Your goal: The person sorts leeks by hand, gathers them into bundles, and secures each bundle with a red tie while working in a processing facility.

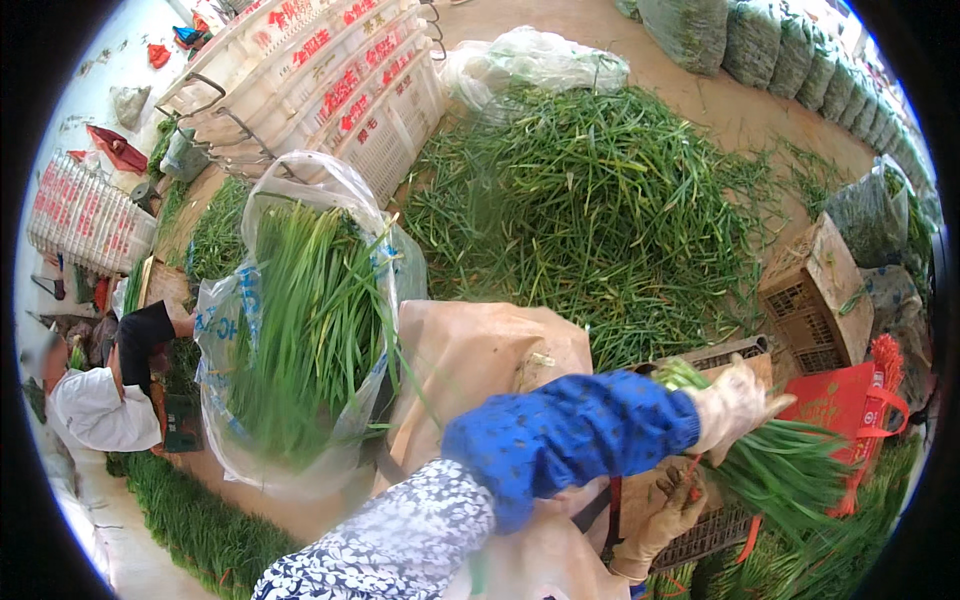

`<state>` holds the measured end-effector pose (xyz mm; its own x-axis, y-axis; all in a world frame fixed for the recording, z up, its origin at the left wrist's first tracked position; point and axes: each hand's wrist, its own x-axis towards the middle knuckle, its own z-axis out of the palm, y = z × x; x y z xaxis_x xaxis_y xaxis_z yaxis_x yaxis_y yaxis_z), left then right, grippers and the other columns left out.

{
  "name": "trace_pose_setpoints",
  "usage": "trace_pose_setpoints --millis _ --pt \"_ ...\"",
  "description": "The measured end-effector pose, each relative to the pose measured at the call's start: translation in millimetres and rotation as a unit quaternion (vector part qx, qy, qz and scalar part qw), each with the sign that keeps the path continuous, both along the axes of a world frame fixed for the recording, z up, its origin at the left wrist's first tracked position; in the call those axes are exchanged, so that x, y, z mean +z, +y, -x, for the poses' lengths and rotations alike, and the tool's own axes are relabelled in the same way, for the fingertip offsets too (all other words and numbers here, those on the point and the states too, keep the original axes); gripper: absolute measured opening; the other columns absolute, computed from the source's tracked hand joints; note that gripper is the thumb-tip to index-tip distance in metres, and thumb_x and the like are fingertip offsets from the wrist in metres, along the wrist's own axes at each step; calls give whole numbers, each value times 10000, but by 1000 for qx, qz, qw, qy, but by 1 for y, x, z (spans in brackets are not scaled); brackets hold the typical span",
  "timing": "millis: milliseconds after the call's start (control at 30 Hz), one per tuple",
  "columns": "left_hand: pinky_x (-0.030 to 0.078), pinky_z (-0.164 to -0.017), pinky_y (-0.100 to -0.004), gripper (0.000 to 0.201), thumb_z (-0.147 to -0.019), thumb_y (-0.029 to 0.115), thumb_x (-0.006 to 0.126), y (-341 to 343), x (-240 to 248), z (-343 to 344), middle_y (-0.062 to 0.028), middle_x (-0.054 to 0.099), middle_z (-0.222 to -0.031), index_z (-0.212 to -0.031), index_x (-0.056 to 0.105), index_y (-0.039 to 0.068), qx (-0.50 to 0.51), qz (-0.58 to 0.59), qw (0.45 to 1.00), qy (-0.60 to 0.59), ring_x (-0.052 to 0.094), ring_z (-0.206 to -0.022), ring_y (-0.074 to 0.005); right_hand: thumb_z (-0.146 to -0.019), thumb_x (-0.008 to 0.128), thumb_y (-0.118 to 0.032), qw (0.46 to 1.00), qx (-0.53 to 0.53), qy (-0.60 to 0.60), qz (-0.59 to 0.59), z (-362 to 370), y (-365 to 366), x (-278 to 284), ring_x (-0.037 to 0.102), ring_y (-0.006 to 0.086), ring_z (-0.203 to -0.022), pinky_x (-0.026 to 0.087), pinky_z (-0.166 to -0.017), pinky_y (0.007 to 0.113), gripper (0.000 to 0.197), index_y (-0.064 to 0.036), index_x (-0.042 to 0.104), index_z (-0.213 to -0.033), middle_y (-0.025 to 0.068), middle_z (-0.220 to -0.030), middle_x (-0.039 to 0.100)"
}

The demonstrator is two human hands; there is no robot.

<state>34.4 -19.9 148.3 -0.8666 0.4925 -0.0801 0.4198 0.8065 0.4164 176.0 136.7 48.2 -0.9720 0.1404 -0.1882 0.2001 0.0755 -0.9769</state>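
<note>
My left hand (pixel 735 405), in a pale glove below a blue oversleeve, reaches across to the right. It is closed around a bunch of garlic chives (pixel 790 470), whose pale ends point up and left while the leaves fan out to the lower right. Below it my right hand (pixel 665 525), also gloved, has its fingers curled close to the bunch, with a thin red tie at the fingertips. A wooden board and a dark crate (pixel 705 535) lie beneath the hands. Beside them is a red bag (pixel 835 400) with red ties (pixel 886 360) at its edge.
A large heap of loose chives (pixel 610 190) covers the floor ahead. To the left stands a clear plastic bag (pixel 215 400) full of chives. White crates (pixel 330 90) are stacked behind it; filled bags (pixel 770 50) line the far right. Another person (pixel 105 405) sits far left.
</note>
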Motion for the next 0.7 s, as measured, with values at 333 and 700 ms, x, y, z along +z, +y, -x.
trace_pose_setpoints --millis 333,700 --pt "422 -925 -602 883 -818 405 670 5 -111 -51 -172 516 -1396 -1558 231 206 63 60 993 80 561 -1131 -436 -1013 535 -197 983 83 145 71 55 -5 17 443 128 -640 430 -731 278 193 -45 523 -895 20 -711 471" --pt "423 -1007 -518 1431 -474 679 821 -16 -65 -19 -278 545 -1246 -1497 185 -94 4 92 996 -3 562 -1125 -442 -1010 511 -197 973 3 59 221 163 -5 -18 331 53 -514 266 -496 221 205 -94 522 -833 -52 -613 386"
